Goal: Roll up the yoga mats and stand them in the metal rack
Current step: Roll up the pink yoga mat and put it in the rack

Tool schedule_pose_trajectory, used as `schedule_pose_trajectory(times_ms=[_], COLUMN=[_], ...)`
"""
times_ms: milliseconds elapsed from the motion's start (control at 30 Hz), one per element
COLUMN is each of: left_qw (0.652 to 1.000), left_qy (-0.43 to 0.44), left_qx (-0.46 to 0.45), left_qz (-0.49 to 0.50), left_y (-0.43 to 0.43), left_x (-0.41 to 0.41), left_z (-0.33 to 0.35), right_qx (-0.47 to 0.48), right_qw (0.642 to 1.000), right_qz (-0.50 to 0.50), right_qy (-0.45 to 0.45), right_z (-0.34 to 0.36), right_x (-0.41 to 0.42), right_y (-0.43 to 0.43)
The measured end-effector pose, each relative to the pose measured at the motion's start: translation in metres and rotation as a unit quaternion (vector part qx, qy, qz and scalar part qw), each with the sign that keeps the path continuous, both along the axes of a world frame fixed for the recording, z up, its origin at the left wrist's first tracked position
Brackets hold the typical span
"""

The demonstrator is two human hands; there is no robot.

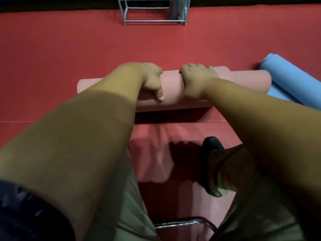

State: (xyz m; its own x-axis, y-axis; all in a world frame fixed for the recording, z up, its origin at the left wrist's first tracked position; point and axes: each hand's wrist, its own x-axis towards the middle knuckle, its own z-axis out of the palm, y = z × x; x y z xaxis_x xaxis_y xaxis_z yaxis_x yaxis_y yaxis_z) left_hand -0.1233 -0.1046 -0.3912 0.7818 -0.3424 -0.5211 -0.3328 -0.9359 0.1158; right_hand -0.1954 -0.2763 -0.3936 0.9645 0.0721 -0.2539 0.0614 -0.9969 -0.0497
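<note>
Near me, the dark shoe [211, 145] is planted just short of the roll. I've got the left hand [152, 79] and the right hand [196, 80] close together mid-roll, both curled over the pink mat [172, 86], thumbs on my side. The risk: both ends are unheld, so lifting may let it loosen or cone out. Its right end lies against the blue mat [286, 75], which could drag. The metal rack [154, 20] stands well beyond.
</note>
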Motion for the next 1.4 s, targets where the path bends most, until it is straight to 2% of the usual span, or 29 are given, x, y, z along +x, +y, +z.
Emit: schedule_pose_trajectory(times_ms=[133, 300, 367, 500, 667, 800, 1100, 1233, 1400], left_qw=[0.999, 0.977, 0.971, 0.972, 0.98, 0.982, 0.98, 0.977, 0.987], left_qy=[-0.037, -0.209, -0.236, -0.229, -0.189, -0.17, -0.196, -0.209, -0.148], left_qx=[-0.002, 0.005, -0.01, -0.037, -0.065, -0.087, 0.009, -0.01, -0.065], left_qz=[-0.007, -0.04, -0.043, -0.038, -0.004, 0.017, -0.043, -0.047, -0.004], left_y=[0.004, 0.01, 0.008, 0.009, 0.014, 0.015, -0.001, -0.009, -0.011], left_x=[-0.013, -0.04, -0.05, -0.056, -0.064, -0.07, -0.07, -0.057, -0.041], left_z=[0.011, 0.034, 0.049, 0.08, 0.082, 0.067, 0.037, 0.039, 0.04], right_qx=[0.016, 0.007, 0.01, -0.002, -0.016, 0.0, 0.048, 0.049, 0.003], right_qw=[0.999, 0.999, 0.999, 1.0, 0.998, 0.999, 0.996, 0.995, 0.998], right_qz=[-0.019, -0.016, -0.016, -0.01, -0.012, -0.024, -0.045, -0.047, -0.01], right_qy=[0.042, 0.042, 0.031, -0.013, -0.068, -0.034, 0.066, 0.067, 0.06], right_z=[0.023, 0.064, 0.085, 0.104, 0.087, 0.085, 0.071, 0.066, 0.059], right_x=[-0.004, 0.005, -0.001, -0.021, -0.048, -0.052, -0.021, -0.016, -0.016], right_y=[0.006, 0.001, 0.0, 0.006, 0.007, 0.01, -0.01, -0.016, -0.021])
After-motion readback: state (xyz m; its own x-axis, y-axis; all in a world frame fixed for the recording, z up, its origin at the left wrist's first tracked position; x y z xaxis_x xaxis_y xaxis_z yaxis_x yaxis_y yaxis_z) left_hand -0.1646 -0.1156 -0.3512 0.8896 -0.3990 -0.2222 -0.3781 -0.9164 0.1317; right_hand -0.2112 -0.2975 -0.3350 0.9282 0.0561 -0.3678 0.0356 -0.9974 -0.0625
